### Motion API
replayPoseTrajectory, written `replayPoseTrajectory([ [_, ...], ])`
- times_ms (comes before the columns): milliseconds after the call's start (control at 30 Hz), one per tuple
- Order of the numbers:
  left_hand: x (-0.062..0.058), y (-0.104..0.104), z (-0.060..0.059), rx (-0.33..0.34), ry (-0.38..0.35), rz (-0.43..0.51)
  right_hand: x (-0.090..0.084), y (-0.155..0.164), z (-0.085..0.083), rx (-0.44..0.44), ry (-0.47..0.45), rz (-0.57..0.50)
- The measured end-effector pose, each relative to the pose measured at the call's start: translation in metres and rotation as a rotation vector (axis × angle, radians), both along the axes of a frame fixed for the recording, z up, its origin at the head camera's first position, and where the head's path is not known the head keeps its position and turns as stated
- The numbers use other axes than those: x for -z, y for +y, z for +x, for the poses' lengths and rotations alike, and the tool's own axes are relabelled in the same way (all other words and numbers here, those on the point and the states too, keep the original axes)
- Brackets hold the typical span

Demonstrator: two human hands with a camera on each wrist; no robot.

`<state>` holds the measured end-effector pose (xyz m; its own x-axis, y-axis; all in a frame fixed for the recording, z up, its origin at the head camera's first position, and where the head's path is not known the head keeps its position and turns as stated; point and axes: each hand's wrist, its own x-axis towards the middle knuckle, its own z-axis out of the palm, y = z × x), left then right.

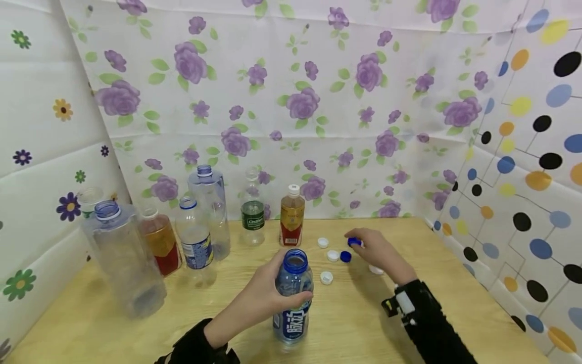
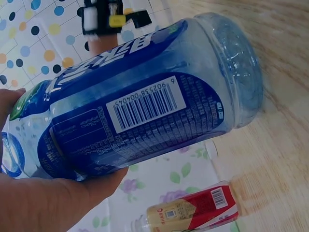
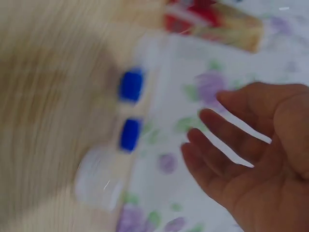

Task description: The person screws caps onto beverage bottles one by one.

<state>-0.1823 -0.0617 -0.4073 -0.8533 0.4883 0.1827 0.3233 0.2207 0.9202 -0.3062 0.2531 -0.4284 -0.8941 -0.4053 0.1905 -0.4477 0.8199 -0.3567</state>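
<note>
Wooden table (image 1: 409, 308) first, hemmed in by flowered and dotted cloth. Back left, a big clear jug (image 1: 120, 253), uncapped, near a tall clear bottle (image 1: 210, 207) and a smaller water bottle (image 1: 195, 240); an amber-and-red bottle (image 1: 159, 242) tucked between. Further right, a green-labelled bottle (image 1: 252, 212) and a capped tea bottle (image 1: 292, 215), upright against the backdrop, seemingly lined up out of the way.

Front and centre: the blue-labelled bottle (image 1: 293, 303), mouth open, standing on the table near the front edge. Gripped round the upper body by the left hand (image 1: 261, 298), thumb and fingers curled about it, probably to steady it while uncapped. Barcode and label plain in the left wrist view (image 2: 145, 108).

Right hand (image 1: 379, 253) out over the loose caps. Fingers reaching at a blue cap (image 1: 354, 242); closed on it or only touching, hard to tell from the head view. Fingers spread and relaxed, palm empty, in the blurred right wrist view (image 3: 251, 159).

Smallest last: a second blue cap (image 1: 345, 257) just beside the hand, white caps (image 1: 326, 277) scattered near it, apparently gathered within easy reach.
</note>
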Motion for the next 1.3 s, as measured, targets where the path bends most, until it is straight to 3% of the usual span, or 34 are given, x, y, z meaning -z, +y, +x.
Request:
replayPoseTrajectory([
  [133, -0.005, -0.001, -0.005, 0.002, 0.033, -0.004, -0.004, 0.014, -0.035, 0.037, -0.008, 0.047],
  [267, -0.005, -0.007, -0.008, -0.003, 0.047, -0.001, 0.002, 0.019, -0.060, 0.002, -0.055, 0.098],
  [500, 0.002, -0.006, -0.003, 0.032, 0.000, 0.004, 0.031, 0.028, -0.068, -0.013, -0.166, 0.136],
  [667, 0.005, -0.005, 0.002, 0.034, -0.026, 0.011, 0.040, 0.025, -0.070, -0.087, -0.174, 0.216],
  [900, 0.000, -0.003, -0.001, 0.025, -0.009, 0.017, 0.032, 0.023, -0.077, -0.146, -0.066, 0.267],
  [1100, 0.003, -0.002, 0.001, 0.032, -0.055, 0.024, 0.036, 0.024, -0.074, -0.175, 0.001, 0.275],
  [1300, 0.001, -0.002, 0.001, 0.024, -0.050, 0.027, 0.010, 0.012, -0.069, -0.219, 0.179, 0.216],
])
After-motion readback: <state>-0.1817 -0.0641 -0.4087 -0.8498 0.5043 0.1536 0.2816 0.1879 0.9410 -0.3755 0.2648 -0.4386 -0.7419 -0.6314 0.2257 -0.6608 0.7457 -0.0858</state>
